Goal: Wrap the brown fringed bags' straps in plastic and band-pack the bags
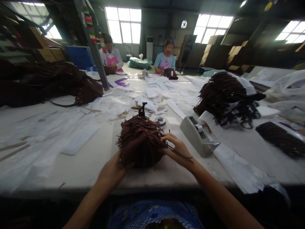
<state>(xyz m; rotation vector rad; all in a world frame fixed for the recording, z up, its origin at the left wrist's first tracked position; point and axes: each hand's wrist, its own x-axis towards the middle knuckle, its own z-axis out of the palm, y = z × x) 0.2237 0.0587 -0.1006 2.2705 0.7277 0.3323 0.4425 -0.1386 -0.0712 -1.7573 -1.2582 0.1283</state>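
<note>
A dark brown fringed bag (pixel 140 140) stands on the white table (pixel 100 162) right in front of me. My left hand (pixel 113 171) grips its lower left side, fingers closed on the fringe. At the bag's right side, my right hand (pixel 177 148) pinches some fringe strands, with a few strands trailing over the wrist. A dark metal clasp (pixel 143 109) sticks up from the top of the bag.
A grey tape dispenser (pixel 197 135) sits just right of my right hand. Piles of brown fringed bags lie at the left (pixel 47 84) and right (pixel 226 95). White paper sheets (pixel 154 92) litter the table. Two people (pixel 166 58) work at the far end.
</note>
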